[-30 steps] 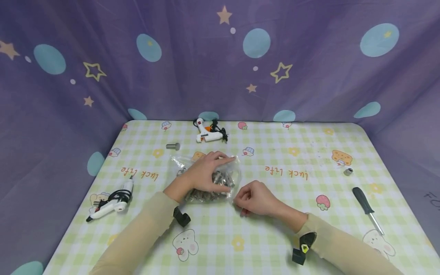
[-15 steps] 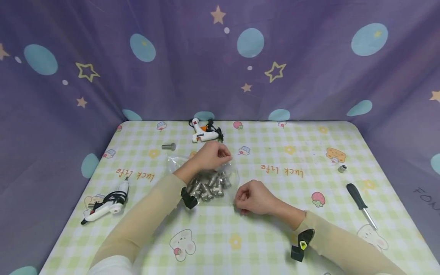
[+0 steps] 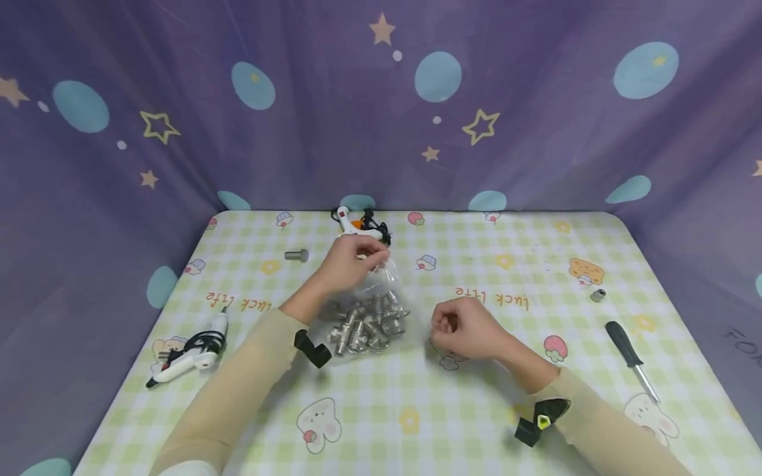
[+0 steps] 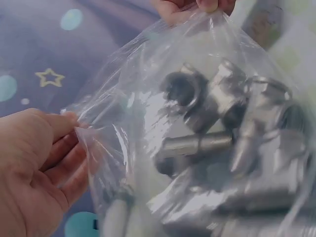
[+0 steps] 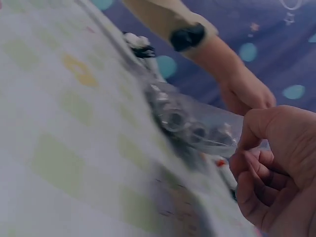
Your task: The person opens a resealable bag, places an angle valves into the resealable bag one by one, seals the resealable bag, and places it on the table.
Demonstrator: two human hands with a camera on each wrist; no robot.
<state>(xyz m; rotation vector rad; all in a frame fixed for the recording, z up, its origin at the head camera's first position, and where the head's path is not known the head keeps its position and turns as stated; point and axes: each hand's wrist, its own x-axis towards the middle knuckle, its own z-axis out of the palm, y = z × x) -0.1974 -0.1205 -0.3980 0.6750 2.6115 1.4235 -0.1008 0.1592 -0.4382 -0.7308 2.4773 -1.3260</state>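
Observation:
My left hand (image 3: 348,264) pinches the far edge of a clear plastic bag (image 3: 380,285) between thumb and fingertips. Inside the bag lie several shiny metal pipe fittings (image 3: 364,329), some tee-shaped in the left wrist view. At the bag's right side, my right hand (image 3: 473,328) pinches another part of its edge with curled fingers. The left wrist view has the film stretched between my two hands, the fittings (image 4: 202,145) sagging in it. From the right wrist, the bag (image 5: 212,118) runs from the pinching right fingertips (image 5: 242,158) towards the left hand.
Behind the left hand sits a white glue gun (image 3: 372,233), partly covered. A metal bolt (image 3: 296,255) lies left of it. A corded white tool (image 3: 193,350) is at the left, a small metal piece (image 3: 598,295) and a dark-handled screwdriver (image 3: 625,347) at the right.
My left hand has gone from lying spread over the bag to pinching its far edge and drawing it up. The right hand has moved slightly right and up, and the bag is pulled taut.

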